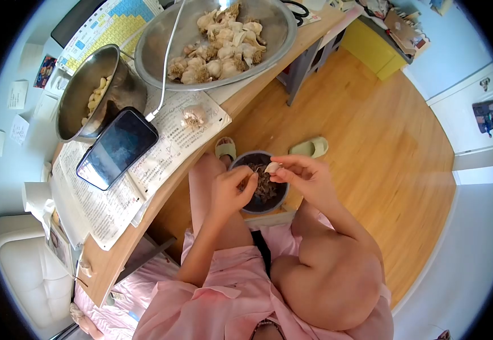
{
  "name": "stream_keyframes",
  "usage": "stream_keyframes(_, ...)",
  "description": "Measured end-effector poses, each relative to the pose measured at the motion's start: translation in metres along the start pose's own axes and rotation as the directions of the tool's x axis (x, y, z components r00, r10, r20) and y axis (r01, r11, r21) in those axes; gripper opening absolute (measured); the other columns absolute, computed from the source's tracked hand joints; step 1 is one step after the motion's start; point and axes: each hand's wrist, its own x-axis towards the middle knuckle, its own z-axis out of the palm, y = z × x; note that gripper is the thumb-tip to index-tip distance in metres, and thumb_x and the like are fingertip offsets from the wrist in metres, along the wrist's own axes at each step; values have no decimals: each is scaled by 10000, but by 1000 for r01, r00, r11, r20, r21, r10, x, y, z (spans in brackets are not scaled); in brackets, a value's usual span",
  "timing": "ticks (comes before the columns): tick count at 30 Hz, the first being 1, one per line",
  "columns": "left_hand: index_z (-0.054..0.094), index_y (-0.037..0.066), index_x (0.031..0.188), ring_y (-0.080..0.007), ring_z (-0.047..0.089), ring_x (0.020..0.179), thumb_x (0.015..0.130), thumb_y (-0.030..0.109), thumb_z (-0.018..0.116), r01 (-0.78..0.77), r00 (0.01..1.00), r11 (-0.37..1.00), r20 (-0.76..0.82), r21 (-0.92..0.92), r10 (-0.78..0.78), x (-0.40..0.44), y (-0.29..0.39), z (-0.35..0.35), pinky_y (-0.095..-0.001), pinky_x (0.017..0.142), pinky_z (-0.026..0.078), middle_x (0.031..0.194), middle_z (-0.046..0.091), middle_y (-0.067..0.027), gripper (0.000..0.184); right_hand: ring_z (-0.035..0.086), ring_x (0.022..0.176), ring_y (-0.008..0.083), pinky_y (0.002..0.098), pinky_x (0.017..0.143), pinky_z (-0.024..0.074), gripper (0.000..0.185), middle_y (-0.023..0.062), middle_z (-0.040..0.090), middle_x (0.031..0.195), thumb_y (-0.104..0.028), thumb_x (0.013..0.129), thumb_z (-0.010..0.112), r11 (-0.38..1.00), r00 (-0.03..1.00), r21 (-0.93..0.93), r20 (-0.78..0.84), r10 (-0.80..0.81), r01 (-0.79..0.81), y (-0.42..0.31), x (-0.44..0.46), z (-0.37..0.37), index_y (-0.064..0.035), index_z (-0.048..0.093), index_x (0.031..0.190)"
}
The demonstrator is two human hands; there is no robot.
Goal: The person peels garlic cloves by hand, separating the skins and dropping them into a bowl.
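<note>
Right hand (pixel 309 178) pinching a clove (pixel 272 167), can't tell about left hand (pixel 232 194); peeled cloves (pixel 97 95) in the pot (pixel 124 85), loads of bulbs (pixel 225 48) left.

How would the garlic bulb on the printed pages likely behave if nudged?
The garlic bulb would probably wobble or roll a little, given its rounded shape. Its papery skin might flake onto the printed pages. It's likely light, being small beside the phone.

pale walls (pixel 447 277) border a wooden floor (pixel 388 147) and what seems a headboard (pixel 31 277).
</note>
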Motion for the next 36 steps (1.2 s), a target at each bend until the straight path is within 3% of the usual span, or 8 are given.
stream_keyframes(5,595,0,732,-268,607,596,823,153,571,24,968,967,237,253,-86,-6,-43,21,-384,553,464,689,598,-152,179,613,900,147,252,807,516,243,108,621,1019,-36,878,577,999,999,24,21,25,-26,6,-1,-2,70,571,1098)
stream_keyframes(8,607,5,754,-320,603,629,831,165,567,259,876,957,385,130,-289,-10,-83,38,-416,587,470,708,606,-157,182,615,881,134,246,781,510,214,99,630,982,-48,878,582,999,1000,-37,20,13,-13,8,-1,-2,66,587,1060)
stream_keyframes(11,608,5,738,-318,605,623,837,163,566,-163,978,965,163,206,131,-20,-107,51,-421,601,476,705,604,-161,191,644,838,171,266,752,524,161,114,640,935,-43,888,559,968,997,-238,36,-75,82,7,-1,-4,62,595,1004)
stream_keyframes(14,594,6,700,-277,598,578,815,151,601,-21,965,956,257,293,-57,-14,-94,46,-388,556,465,660,590,-140,185,645,810,162,256,738,520,149,104,645,869,-66,898,549,952,996,-296,51,-70,82,3,-1,-5,59,601,961)
stream_keyframes(20,476,-6,619,-146,454,511,760,67,638,146,981,983,142,-110,-130,-6,-21,10,-286,487,358,571,450,-82,226,614,694,100,210,633,487,158,63,629,785,-116,894,573,943,997,-326,-17,-73,63,6,-2,-3,39,605,899)
stream_keyframes(26,459,-7,609,-135,421,492,735,43,645,-62,997,997,47,43,60,-3,-26,16,-263,474,351,556,427,-63,230,600,693,89,206,625,482,171,54,627,776,-131,901,568,940,997,-333,5,-76,74,3,-2,-4,36,602,910)
stream_keyframes(32,551,-2,803,-114,553,594,771,22,634,6,1000,977,3,-215,-5,0,-9,15,-227,531,430,668,535,-51,93,591,694,78,204,638,484,167,46,626,789,-129,898,575,945,998,-321,13,-58,59,2,-2,-4,35,602,916)
stream_keyframes(36,595,-19,918,-108,599,685,831,-3,598,248,968,831,155,-497,-196,-10,8,-4,-220,588,477,865,605,-64,88,590,707,78,206,653,487,154,43,628,806,-125,899,574,961,999,-273,-12,-45,40,6,-2,-4,25,601,921)
